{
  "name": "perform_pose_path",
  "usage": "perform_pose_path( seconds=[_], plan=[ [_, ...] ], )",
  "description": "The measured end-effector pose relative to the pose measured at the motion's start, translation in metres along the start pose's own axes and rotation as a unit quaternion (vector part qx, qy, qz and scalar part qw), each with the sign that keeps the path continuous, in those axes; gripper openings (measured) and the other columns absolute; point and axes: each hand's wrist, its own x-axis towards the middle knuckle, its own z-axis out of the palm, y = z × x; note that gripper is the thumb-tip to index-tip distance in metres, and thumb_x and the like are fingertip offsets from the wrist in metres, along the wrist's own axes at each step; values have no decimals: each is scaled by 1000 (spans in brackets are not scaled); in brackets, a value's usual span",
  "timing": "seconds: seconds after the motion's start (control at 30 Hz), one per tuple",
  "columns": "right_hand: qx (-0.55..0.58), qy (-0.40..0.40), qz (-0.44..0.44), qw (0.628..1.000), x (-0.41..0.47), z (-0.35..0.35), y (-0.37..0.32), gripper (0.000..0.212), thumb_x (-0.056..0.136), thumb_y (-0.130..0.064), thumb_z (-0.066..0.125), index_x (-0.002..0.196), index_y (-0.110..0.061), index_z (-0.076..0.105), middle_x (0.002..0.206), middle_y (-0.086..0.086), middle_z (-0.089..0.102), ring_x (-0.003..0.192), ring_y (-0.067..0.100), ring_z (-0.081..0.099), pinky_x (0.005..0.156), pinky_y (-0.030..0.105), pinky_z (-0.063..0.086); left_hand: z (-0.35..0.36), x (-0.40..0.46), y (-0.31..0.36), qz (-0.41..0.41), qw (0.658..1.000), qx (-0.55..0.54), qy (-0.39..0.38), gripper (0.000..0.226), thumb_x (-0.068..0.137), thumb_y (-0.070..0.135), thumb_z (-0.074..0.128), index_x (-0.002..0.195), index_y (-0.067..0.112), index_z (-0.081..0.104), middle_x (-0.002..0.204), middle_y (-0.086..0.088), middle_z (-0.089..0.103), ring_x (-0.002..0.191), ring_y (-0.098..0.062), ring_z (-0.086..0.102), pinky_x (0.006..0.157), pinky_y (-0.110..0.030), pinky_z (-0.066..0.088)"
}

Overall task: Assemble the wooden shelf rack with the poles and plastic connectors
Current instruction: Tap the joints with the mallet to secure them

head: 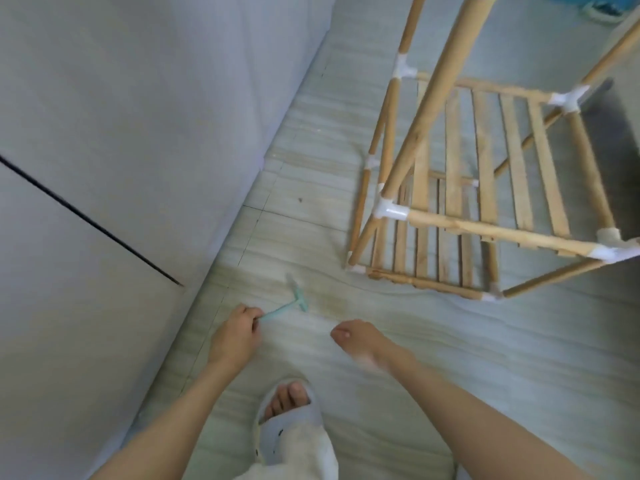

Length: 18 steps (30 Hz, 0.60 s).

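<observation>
Looking at the shelf rack first: it stands on the floor upper right, well apart from my hands, with two slatted tiers, poles and white plastic connectors at the joints. Uprights run out of the top of view, so I cannot tell whether the top is finished. From here I judge it mostly built.

My left hand pinches the handle end of a small teal T-shaped tool, head pointing away toward the rack. Probably a light mallet for seating poles into connectors, but that's a guess; it is small and blurred. Held by the tail end, so likely just being carried, not ready to strike.

My right hand is loosely curled and motion-blurred; nothing visible in it.

One foot in a white slipper sits between my arms, which suggests I am standing over the work.

Floor is pale tile with streaky grain. A plain light wall runs along the left, with a thin dark line across it.
</observation>
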Motion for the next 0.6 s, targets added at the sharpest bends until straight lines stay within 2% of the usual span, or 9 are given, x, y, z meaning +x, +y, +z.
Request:
perform_pose_path(
  seconds=[0.03, 0.1, 0.17, 0.23, 0.3, 0.4, 0.5, 0.6],
  plan=[
    [17, 22, -10, 1000, -11, -7, -7, 36, 96, -19, 35, 68, -8, 55, 73, 7, 54, 78, 25, 49, 71, 30, 37, -14, -4, 12, 23, 998, -62, 2, 19, 88, 1, 55, 101, 5, 67, 100, -19, 60, 83, -37, 60, 74, -39, 49],
    [52, 72, -41, 995, -31, -22, -20, 42, 97, -26, 39, 89, 5, 65, 90, 18, 66, 84, 26, 57, 78, 34, 43, -43, -10, 36, 49, 987, -154, 20, 18, 87, -6, 55, 99, -3, 67, 86, -24, 61, 73, -39, 61, 71, -40, 52],
    [105, 108, -76, 986, -52, -38, -32, 49, 99, -34, 39, 95, 6, 67, 90, 13, 68, 80, 19, 58, 75, 31, 44, -73, -20, 62, 54, 968, -236, 60, 18, 90, -7, 51, 103, -6, 63, 67, -16, 58, 58, -31, 58, 59, -31, 56],
    [179, 146, -114, 966, -78, -57, -46, 47, 97, -40, 41, 93, -1, 68, 84, 2, 67, 70, 12, 57, 70, 26, 45, -105, -35, 92, 91, 945, -296, 104, 18, 91, -7, 49, 105, -5, 61, 59, -9, 54, 52, -22, 54, 52, -19, 53],
    [267, 199, -173, 927, -109, -78, -60, 37, 95, -41, 46, 87, -10, 65, 75, -3, 64, 60, 6, 55, 60, 16, 45, -134, -53, 122, 166, 926, -310, 135, 18, 90, -6, 52, 104, -1, 62, 65, -6, 56, 53, -16, 57, 57, -19, 53],
    [332, 297, -267, 854, -159, -108, -75, 27, 94, -29, 52, 83, -8, 64, 66, -5, 60, 56, 4, 52, 52, 10, 41, -172, -78, 170, 266, 896, -316, 167, 20, 89, -7, 54, 98, 8, 63, 79, -1, 57, 57, -8, 61, 60, -13, 51],
    [379, 355, -312, 795, -211, -135, -77, 24, 95, -21, 52, 80, -3, 58, 62, -5, 56, 55, 3, 50, 53, 14, 42, -199, -97, 223, 335, 868, -308, 199, 22, 88, -5, 56, 97, 14, 63, 83, 0, 56, 61, -12, 62, 63, -16, 52],
    [392, 434, -316, 747, -258, -163, -68, 21, 97, -15, 42, 79, -8, 50, 69, 3, 54, 67, 15, 55, 67, 30, 49, -217, -110, 276, 432, 846, -233, 207, 16, 89, 2, 58, 102, 7, 67, 91, -1, 61, 79, -9, 62, 76, -16, 48]
  ],
)
